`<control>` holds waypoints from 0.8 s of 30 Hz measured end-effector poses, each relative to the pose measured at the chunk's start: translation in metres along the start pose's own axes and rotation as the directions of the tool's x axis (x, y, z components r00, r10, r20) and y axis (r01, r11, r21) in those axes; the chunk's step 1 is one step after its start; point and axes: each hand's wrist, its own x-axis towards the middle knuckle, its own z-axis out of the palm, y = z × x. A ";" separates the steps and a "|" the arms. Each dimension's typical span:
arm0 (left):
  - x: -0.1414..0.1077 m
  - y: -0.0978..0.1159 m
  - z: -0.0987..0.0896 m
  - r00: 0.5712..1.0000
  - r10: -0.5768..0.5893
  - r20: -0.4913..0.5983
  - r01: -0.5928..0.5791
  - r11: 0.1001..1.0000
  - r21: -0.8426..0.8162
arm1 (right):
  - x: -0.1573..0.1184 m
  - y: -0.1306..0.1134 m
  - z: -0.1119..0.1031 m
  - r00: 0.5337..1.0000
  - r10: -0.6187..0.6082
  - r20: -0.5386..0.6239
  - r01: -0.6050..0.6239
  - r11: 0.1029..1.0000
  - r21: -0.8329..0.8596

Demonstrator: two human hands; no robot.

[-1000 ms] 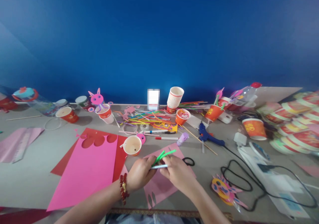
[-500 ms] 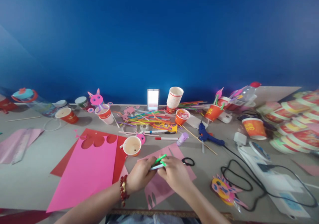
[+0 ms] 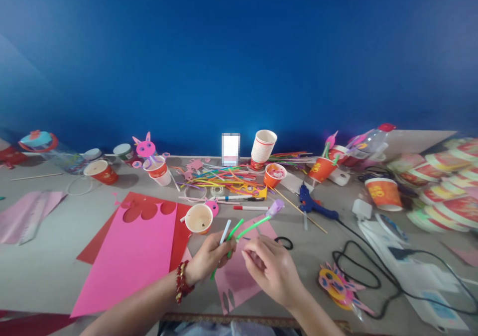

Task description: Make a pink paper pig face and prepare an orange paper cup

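Note:
My left hand (image 3: pixel 212 256) is closed around a few thin straws over the pale pink sheet (image 3: pixel 239 271). Among them are a light-blue straw (image 3: pixel 225 231) and bright green straws (image 3: pixel 234 229). One long green straw (image 3: pixel 254 228) slants up to the right, its tip at the purple bottle (image 3: pixel 277 207). Just right of the bunch, my right hand (image 3: pixel 274 269) has its fingers curled in; whatever may be between them is hidden. Black-handled scissors (image 3: pixel 284 243) lie partly behind the right hand. A paper cup (image 3: pixel 199 218) stands beyond my left hand.
Pink card (image 3: pixel 142 256) with round cut-outs overlaps red card at left. Multicoloured straws (image 3: pixel 220 179) are heaped at the back. A blue glue gun (image 3: pixel 313 204) lies to the right, its cable looping near a power strip (image 3: pixel 403 271). Stacked paper cups (image 3: pixel 263 147) stand by the wall.
Both hands were together around the straws. They have parted, my right hand moving slightly right and down, and the bunch in my left hand now points upward, with a long green straw showing.

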 end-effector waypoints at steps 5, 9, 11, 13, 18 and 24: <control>-0.005 -0.001 0.002 0.999 0.035 0.017 -0.036 0.997 0.065 | 0.002 0.006 0.009 0.997 -0.082 0.001 0.082 0.994 -0.078; -0.006 -0.004 0.001 0.999 0.015 0.034 -0.019 0.991 0.133 | 0.004 0.009 0.006 0.981 -0.102 0.167 0.127 0.981 -0.146; -0.006 -0.005 0.000 0.999 -0.016 0.048 0.009 0.990 0.139 | 0.005 0.010 0.003 0.967 -0.113 0.229 0.152 0.975 -0.164; -0.006 -0.004 0.001 0.996 -0.034 0.076 0.024 0.990 0.136 | 0.006 0.011 0.000 0.955 -0.128 0.266 0.178 0.968 -0.174; -0.004 0.002 -0.001 0.989 -0.038 0.144 0.008 0.979 0.203 | 0.011 0.014 -0.004 0.917 -0.157 0.366 0.236 0.955 -0.182; -0.002 0.003 -0.005 0.978 -0.107 0.178 0.069 0.976 0.206 | 0.016 0.016 -0.007 0.886 -0.190 0.423 0.299 0.931 -0.209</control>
